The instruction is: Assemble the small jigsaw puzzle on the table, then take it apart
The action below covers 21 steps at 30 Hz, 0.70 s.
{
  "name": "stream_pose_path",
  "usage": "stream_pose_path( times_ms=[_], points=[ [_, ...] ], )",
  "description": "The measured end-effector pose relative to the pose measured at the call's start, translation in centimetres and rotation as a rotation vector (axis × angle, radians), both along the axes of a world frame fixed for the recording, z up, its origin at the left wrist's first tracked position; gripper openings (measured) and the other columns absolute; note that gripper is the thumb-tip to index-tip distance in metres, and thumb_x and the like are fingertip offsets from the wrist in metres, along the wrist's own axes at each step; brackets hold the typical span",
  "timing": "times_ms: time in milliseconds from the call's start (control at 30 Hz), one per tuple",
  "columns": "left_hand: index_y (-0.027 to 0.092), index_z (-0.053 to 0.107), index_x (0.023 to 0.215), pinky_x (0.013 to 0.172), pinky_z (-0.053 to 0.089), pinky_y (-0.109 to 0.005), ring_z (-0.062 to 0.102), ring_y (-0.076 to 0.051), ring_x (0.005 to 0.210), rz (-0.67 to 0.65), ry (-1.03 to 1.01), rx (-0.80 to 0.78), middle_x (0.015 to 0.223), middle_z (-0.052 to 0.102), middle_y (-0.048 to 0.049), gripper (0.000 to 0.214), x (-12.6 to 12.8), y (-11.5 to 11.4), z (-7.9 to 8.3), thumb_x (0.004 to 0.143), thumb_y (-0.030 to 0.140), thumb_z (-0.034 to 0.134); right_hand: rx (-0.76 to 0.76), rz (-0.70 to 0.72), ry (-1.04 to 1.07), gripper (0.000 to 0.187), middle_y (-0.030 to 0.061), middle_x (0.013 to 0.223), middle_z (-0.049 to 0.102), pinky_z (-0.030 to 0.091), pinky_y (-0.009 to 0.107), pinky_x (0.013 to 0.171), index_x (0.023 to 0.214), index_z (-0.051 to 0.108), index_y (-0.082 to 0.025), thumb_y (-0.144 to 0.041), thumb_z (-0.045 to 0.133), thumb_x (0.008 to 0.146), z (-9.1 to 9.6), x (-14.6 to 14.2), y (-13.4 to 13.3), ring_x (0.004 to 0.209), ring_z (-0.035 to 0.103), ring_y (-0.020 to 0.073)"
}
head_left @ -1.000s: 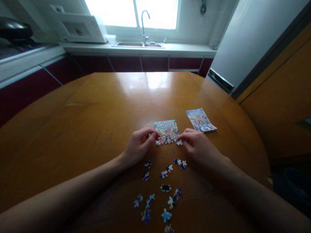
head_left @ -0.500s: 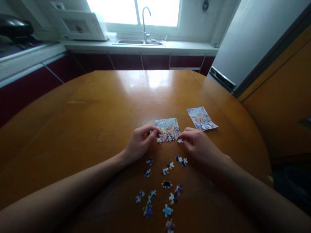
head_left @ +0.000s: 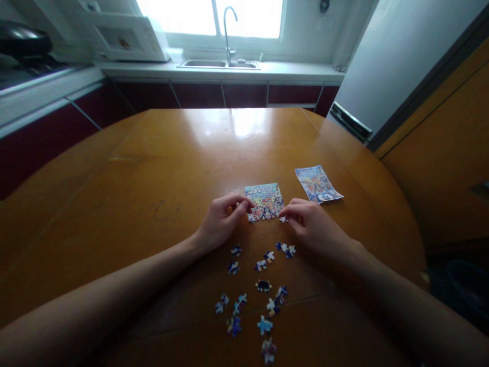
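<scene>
A partly assembled jigsaw puzzle point(head_left: 263, 199) lies flat on the wooden table, its lower edge uneven with knobs. My left hand point(head_left: 225, 218) is closed, with thumb and index fingertips pressed at the puzzle's left edge. My right hand point(head_left: 311, 221) pinches a small puzzle piece point(head_left: 283, 219) at the puzzle's lower right corner. Whether that piece is joined to the puzzle I cannot tell. Nearer to me lie several loose pieces, among them a dark one point(head_left: 263, 286), a light blue one point(head_left: 265, 324) and a white-and-blue group point(head_left: 286, 249).
A printed picture sheet point(head_left: 319, 184) with curled edges lies right of the puzzle on the table point(head_left: 171, 153). Beyond the table are a counter with a sink point(head_left: 206, 63) and a faucet point(head_left: 228, 38). A refrigerator point(head_left: 397, 66) stands at the right.
The whole view has shifted very slightly. Both hands keep nearly the same places at the puzzle, and the loose pieces have not moved on the table.
</scene>
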<state>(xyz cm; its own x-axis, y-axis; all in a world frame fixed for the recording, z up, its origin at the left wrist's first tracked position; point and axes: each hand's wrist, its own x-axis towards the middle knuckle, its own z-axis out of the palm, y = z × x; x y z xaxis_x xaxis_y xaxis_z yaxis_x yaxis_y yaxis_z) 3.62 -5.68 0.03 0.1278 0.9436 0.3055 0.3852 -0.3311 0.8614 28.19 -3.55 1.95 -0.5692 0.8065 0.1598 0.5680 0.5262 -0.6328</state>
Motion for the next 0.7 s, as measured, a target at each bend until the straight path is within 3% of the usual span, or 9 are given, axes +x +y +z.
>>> stream_pose_path(
  times_ms=[200, 333, 467, 700],
  points=[
    [0.015, 0.07, 0.086, 0.071, 0.048, -0.026, 0.064, -0.014, 0.075, -0.004, -0.008, 0.001, 0.079, 0.071, -0.0032, 0.02, 0.0, 0.0, 0.0, 0.094, 0.026, 0.055, 0.004, 0.058, 0.005, 0.022, 0.0055, 0.088, 0.066, 0.047, 0.03, 0.074, 0.091, 0.072, -0.017, -0.005, 0.055, 0.088, 0.5, 0.0, -0.8, 0.081, 0.06, 0.0164],
    [0.014, 0.07, 0.086, 0.071, 0.048, -0.025, 0.063, -0.013, 0.075, -0.008, -0.015, -0.002, 0.078, 0.07, -0.0028, 0.02, 0.1, -0.1, -0.1, 0.094, 0.026, 0.056, -0.006, 0.326, -0.093, 0.018, 0.004, 0.094, 0.065, 0.046, 0.027, 0.075, 0.096, 0.07, -0.019, -0.007, 0.058, 0.089, 1.8, -0.2, -3.4, 0.085, 0.058, 0.0151],
    [0.014, 0.07, 0.085, 0.07, 0.047, -0.025, 0.062, -0.013, 0.074, -0.008, -0.025, -0.01, 0.077, 0.07, -0.0029, 0.021, 0.2, -0.1, 0.0, 0.094, 0.026, 0.055, -0.032, 0.574, -0.261, 0.01, 0.0037, 0.091, 0.064, 0.044, 0.027, 0.074, 0.087, 0.066, -0.018, -0.016, 0.06, 0.094, 3.0, -0.7, -5.4, 0.083, 0.056, 0.0151],
    [0.014, 0.07, 0.085, 0.069, 0.048, -0.024, 0.063, -0.013, 0.073, -0.003, -0.042, -0.028, 0.077, 0.07, -0.003, 0.021, 0.3, 0.0, 0.2, 0.094, 0.026, 0.055, -0.045, 0.676, -0.359, 0.011, 0.0052, 0.095, 0.067, 0.046, 0.029, 0.083, 0.088, 0.067, -0.017, -0.02, 0.06, 0.095, 3.4, -1.1, -6.0, 0.088, 0.06, 0.0171]
  ],
)
